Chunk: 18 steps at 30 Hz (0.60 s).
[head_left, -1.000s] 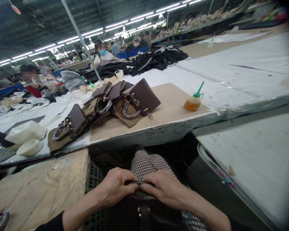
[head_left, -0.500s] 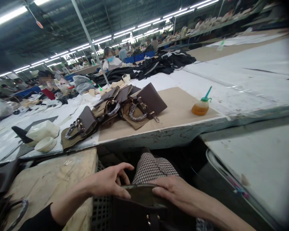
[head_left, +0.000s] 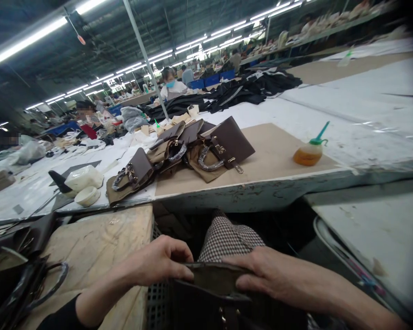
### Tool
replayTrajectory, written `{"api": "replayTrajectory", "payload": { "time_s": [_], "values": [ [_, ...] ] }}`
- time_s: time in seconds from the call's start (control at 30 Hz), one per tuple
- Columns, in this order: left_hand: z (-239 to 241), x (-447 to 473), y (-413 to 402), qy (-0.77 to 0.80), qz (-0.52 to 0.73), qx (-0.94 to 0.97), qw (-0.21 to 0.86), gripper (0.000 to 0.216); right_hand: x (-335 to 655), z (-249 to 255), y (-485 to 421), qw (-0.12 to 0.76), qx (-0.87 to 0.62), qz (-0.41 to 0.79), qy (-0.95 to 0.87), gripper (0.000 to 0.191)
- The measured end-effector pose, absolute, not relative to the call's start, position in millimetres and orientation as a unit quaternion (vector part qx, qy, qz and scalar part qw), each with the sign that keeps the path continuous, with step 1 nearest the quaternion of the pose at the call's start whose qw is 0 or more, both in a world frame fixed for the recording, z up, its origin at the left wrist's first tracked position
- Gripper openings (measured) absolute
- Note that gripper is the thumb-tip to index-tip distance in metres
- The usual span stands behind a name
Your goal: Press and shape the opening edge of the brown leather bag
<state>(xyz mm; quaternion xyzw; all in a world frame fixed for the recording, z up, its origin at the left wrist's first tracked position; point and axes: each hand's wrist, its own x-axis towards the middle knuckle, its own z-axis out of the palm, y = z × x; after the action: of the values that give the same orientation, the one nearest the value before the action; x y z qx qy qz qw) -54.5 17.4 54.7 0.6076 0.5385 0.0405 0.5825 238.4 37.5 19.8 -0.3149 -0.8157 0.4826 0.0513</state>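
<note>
A dark brown handbag point(head_left: 209, 302) rests on my lap over a checked garment point(head_left: 229, 238), its mouth held apart. My left hand point(head_left: 161, 263) grips the bag's left rim, fingers curled over the edge. My right hand point(head_left: 261, 275) clasps the right rim, fingers folded over it. The olive lining point(head_left: 213, 275) shows between my hands. A gold clasp point(head_left: 223, 316) sits on the bag's front.
Several brown handbags point(head_left: 189, 149) lie heaped on the tan mat point(head_left: 275, 156) of the workbench ahead, beside an amber glue bottle point(head_left: 309, 153). A wooden board point(head_left: 96, 247) at my left carries more dark bags point(head_left: 17, 270). White tubs point(head_left: 84, 183) stand at the left. Other people sit far behind.
The bag's mouth went from pinched shut to spread open, my hands moving apart along its rim. The camera has swung left, bringing the dark bags at the lower left into view.
</note>
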Motion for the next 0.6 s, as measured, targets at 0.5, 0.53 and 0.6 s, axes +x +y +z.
{"api": "replayTrajectory", "payload": {
  "time_s": [0.5,0.53,0.6],
  "values": [
    [27,-25,34,0.542,0.12,0.646,0.523,0.017,243,21,47,0.04,-0.334,0.496,-0.801,0.02],
    [29,-23,33,0.539,0.118,0.654,0.518,0.017,240,19,47,0.053,-0.329,0.5,-0.8,0.021],
    [31,-18,31,0.53,0.115,0.68,0.493,0.017,231,13,49,0.067,-0.318,0.506,-0.799,0.02]
  ]
}}
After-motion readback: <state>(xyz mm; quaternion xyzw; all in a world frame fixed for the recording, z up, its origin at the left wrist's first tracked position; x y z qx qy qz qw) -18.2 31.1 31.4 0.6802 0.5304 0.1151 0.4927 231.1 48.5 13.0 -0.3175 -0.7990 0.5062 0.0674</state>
